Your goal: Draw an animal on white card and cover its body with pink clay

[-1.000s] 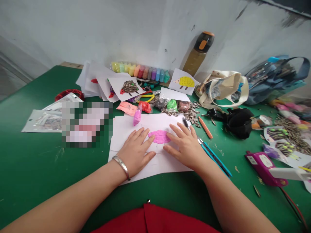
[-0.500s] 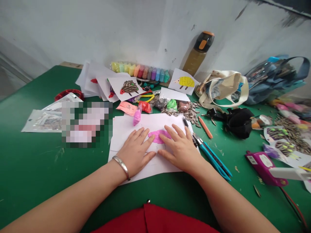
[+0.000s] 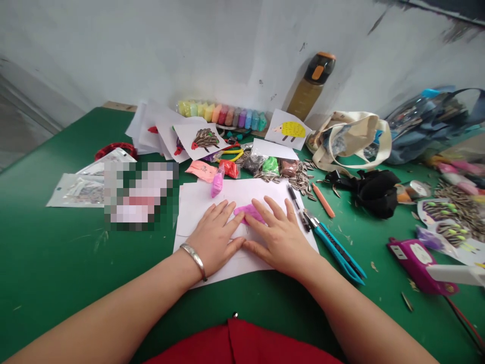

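A flattened patch of pink modelling clay (image 3: 250, 213) lies on a white sheet of paper (image 3: 195, 199) in front of me. My left hand (image 3: 214, 237), with a silver bangle at the wrist, rests on the paper with fingers spread, its index fingertip at the clay's left edge. From the right, my right hand (image 3: 278, 235) lies flat with fingers apart and covers part of the clay. The thumbs nearly meet below it. A small bag of pink clay (image 3: 217, 183) sits on the sheet's upper edge. Beside my right hand is a black pen (image 3: 298, 207).
Teal-handled tweezers (image 3: 346, 260) and an orange stick (image 3: 323, 200) lie at right. Behind are sunflower seeds (image 3: 299, 179), clay packets (image 3: 227, 115), a hedgehog picture (image 3: 200, 141) and a bottle (image 3: 311, 83). A purple glue-gun-like device (image 3: 420, 265) is farther right.
My right hand has shifted slightly left over the pink clay, covering more of it, and its thumb has come close to the left thumb. The camera view has moved a little.
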Motion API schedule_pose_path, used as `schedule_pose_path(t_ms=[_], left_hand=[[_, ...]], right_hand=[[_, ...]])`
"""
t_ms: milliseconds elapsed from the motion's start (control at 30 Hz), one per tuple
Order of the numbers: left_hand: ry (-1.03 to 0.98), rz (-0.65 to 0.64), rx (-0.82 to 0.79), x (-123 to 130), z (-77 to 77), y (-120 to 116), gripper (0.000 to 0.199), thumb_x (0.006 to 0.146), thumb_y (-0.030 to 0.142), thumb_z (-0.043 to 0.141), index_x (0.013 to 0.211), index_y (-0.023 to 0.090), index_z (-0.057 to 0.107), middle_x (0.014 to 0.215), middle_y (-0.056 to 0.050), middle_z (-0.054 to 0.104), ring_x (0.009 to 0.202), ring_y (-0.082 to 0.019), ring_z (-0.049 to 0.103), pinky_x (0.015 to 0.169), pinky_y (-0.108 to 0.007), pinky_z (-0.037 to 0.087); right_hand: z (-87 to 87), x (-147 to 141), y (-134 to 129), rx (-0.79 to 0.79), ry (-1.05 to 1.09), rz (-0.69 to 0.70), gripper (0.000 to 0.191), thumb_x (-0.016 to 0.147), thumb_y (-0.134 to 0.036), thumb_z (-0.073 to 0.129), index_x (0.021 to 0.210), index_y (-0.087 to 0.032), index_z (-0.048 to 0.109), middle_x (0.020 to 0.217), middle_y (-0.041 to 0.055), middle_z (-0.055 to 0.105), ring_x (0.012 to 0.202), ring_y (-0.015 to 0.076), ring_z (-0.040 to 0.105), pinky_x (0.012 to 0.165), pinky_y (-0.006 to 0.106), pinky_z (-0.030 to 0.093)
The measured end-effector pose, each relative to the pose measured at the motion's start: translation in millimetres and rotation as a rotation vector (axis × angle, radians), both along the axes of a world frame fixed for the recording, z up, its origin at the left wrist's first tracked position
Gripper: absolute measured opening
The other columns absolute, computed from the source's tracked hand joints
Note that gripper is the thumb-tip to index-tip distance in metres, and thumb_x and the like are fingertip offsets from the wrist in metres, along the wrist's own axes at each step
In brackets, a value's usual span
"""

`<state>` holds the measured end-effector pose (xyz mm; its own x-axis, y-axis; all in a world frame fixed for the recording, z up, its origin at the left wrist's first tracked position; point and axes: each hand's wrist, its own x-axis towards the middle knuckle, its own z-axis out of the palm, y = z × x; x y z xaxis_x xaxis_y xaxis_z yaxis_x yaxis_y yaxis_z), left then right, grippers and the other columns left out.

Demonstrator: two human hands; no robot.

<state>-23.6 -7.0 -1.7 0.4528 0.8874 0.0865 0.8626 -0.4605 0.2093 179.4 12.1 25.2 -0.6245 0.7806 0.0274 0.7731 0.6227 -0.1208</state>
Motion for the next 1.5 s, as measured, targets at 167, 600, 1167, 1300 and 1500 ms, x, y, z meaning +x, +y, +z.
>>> schedule_pose_path(t_ms=[167,600,1167,1300,1500], left_hand=[[-0.033,0.000,0.010,-1.2,-1.0,0.7,0.050,0.091,0.042,0.049,0.134,0.016,0.052,0.147,-0.016,0.041,0.139,-0.034,0.029,0.113,-0.052,0.025],[0.002,-0.045,0.053,-6.4,-2.4,5.8,0.056,0.092,0.047,0.046,0.137,0.013,0.048,0.145,-0.018,0.044,0.137,-0.033,0.034,0.112,-0.051,0.028],[0.015,-0.129,0.059,-17.2,-7.2,10.8,0.060,0.095,0.050,0.041,0.138,0.008,0.046,0.146,-0.019,0.041,0.138,-0.033,0.034,0.113,-0.051,0.027],[0.022,-0.119,0.063,-17.1,-8.4,10.4,0.060,0.095,0.050,0.041,0.138,0.009,0.046,0.147,-0.018,0.040,0.138,-0.033,0.032,0.113,-0.050,0.027],[0.023,-0.114,0.066,-16.3,-7.4,9.3,0.060,0.094,0.048,0.042,0.139,0.009,0.044,0.148,-0.017,0.039,0.139,-0.032,0.030,0.114,-0.049,0.025]], right_hand=[[1.0,0.6,-0.5,-0.002,0.007,-0.009,0.058,0.094,-0.062,0.029,0.137,-0.030,0.050,0.156,0.0070,0.027,0.143,0.0361,0.019,0.112,0.065,0.007],[-2.6,0.2,-0.2,0.000,0.025,-0.011,0.057,0.094,-0.060,0.031,0.136,-0.026,0.051,0.152,0.0061,0.036,0.142,0.0350,0.023,0.113,0.064,0.007],[-4.6,-6.6,16.0,-0.021,-0.037,-0.018,0.069,0.094,-0.061,0.025,0.146,-0.017,0.036,0.154,0.0075,0.032,0.143,0.0327,0.021,0.114,0.062,0.005],[-13.4,-5.3,13.7,-0.015,-0.038,-0.028,0.070,0.095,-0.062,0.020,0.148,-0.018,0.033,0.155,0.0056,0.028,0.144,0.0332,0.017,0.114,0.062,0.003],[-11.1,-4.6,12.5,-0.051,-0.022,0.011,0.070,0.095,-0.062,0.018,0.149,-0.020,0.031,0.156,0.0039,0.026,0.144,0.0336,0.017,0.114,0.064,0.003]])
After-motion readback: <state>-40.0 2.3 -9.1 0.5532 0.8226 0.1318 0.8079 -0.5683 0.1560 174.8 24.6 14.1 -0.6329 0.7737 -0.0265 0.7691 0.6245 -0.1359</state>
